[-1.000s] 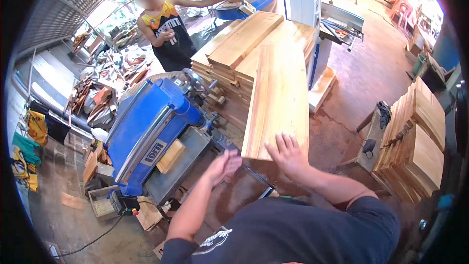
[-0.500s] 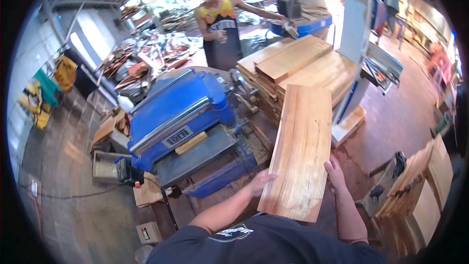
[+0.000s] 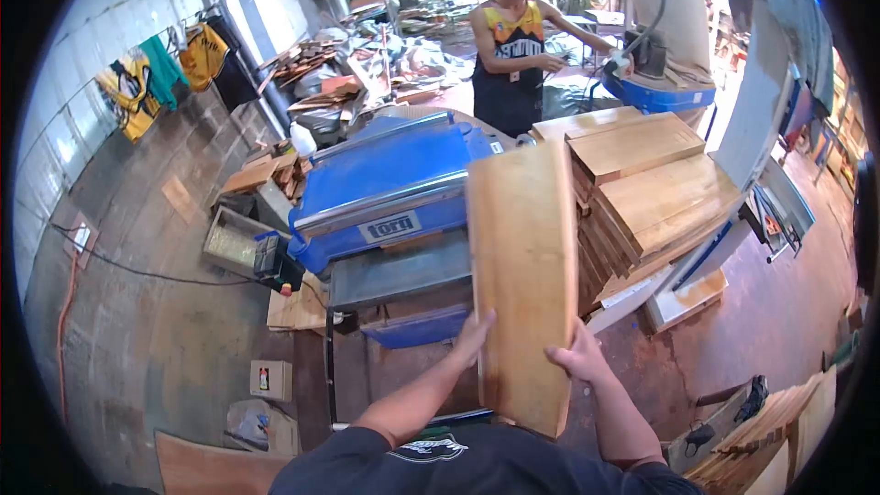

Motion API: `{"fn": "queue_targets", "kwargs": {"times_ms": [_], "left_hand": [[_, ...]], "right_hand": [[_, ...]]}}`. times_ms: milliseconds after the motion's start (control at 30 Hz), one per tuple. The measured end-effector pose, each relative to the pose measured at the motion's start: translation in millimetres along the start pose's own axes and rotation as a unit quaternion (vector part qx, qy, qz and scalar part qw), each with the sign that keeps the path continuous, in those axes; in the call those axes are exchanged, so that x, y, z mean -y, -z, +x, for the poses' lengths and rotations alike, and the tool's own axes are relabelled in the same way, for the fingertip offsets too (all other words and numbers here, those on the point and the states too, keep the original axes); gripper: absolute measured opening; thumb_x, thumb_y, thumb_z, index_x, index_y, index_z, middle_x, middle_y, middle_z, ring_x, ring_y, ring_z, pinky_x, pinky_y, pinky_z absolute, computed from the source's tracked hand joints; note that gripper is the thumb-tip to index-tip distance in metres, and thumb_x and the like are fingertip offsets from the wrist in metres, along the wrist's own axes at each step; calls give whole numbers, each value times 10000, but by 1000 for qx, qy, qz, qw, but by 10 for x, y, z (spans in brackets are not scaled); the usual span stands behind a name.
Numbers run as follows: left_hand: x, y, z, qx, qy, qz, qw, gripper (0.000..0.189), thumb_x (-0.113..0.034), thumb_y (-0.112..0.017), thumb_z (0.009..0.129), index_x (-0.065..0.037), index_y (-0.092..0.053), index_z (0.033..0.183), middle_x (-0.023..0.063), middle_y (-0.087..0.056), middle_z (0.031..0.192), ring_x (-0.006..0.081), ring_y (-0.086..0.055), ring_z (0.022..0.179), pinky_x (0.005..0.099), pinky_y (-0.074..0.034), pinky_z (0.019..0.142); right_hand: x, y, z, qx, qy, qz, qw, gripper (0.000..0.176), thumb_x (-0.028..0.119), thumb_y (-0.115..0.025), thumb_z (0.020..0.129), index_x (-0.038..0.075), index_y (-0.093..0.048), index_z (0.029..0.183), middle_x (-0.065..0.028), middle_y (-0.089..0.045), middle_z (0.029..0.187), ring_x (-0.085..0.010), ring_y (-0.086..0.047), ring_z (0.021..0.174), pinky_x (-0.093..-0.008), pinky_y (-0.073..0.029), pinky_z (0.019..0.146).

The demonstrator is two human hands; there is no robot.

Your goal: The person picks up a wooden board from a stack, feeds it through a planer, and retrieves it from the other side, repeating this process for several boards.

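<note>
A long wooden board (image 3: 524, 284) is held upright-tilted in front of my chest, its far end reaching past the blue thickness planer (image 3: 394, 183). My left hand (image 3: 474, 335) grips the board's left edge, with the fingers partly behind it. On the opposite edge my right hand (image 3: 579, 353) is closed, its thumb lying on the near face. The board covers the right end of the planer and part of the metal bed (image 3: 399, 273). To the right of the board rises a stack of planed boards (image 3: 674, 197).
Behind the planer a person (image 3: 513, 55) stands by a blue-topped machine (image 3: 660, 96). A grey post (image 3: 756, 82) stands beyond the stack. More boards (image 3: 770, 431) lean at lower right. Power cable (image 3: 156, 270) crosses the floor at left, near a small cardboard box (image 3: 271, 379).
My view has swung left. The board has moved left across the planer's right end, and its visible face looks different. A wood piece seen on the planer bed earlier no longer shows.
</note>
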State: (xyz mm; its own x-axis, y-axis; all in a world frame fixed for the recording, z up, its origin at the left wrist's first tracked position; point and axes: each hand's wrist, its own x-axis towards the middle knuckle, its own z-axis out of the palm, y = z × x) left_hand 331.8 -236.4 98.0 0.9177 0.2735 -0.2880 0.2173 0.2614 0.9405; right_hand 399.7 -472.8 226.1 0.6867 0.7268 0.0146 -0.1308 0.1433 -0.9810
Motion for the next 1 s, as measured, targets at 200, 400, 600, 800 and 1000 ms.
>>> {"fn": "queue_targets", "kwargs": {"times_ms": [200,400,600,800,1000], "left_hand": [[481,758,340,151,-233,-386,880,530,-543,-438,941,-68,-517,1163,98,-582,978,224,-593,930,355,-486,892],[173,771,220,223,-306,-529,760,367,-308,-462,962,-32,-539,1191,103,-571,1051,234,-542,1043,392,-413,1000],[526,427,382,324,-290,-605,668,515,-405,-366,990,3,-445,1293,146,-557,1148,306,-521,1110,475,-361,1037],[502,227,250,314,-245,-615,681,547,-434,-368,982,2,-441,1305,149,-554,1162,307,-520,1120,477,-363,1035],[483,453,-149,248,-219,-617,714,579,-463,-369,975,0,-437,1316,153,-552,1177,307,-519,1130,478,-365,1033]], "right_hand": [[265,-785,76,266,110,-230,930,994,309,-788,752,-8,-178,1470,-245,-237,1504,-318,-271,1393,-371,-257,1119],[-5,-267,-222,400,66,-229,885,1015,354,-819,700,80,-228,1479,-195,-277,1501,-304,-247,1406,-398,-220,1144],[-142,-471,-220,250,271,-456,810,746,260,-782,698,127,-466,1360,-195,-437,1398,-355,-443,1280,-429,-377,1059],[236,-963,-227,232,240,-496,801,684,272,-719,720,107,-492,1344,-238,-481,1342,-389,-487,1229,-444,-397,1035],[229,-1518,-311,237,195,-597,741,760,236,-741,686,151,-439,1379,-224,-432,1382,-402,-440,1266,-477,-377,1047]]}}
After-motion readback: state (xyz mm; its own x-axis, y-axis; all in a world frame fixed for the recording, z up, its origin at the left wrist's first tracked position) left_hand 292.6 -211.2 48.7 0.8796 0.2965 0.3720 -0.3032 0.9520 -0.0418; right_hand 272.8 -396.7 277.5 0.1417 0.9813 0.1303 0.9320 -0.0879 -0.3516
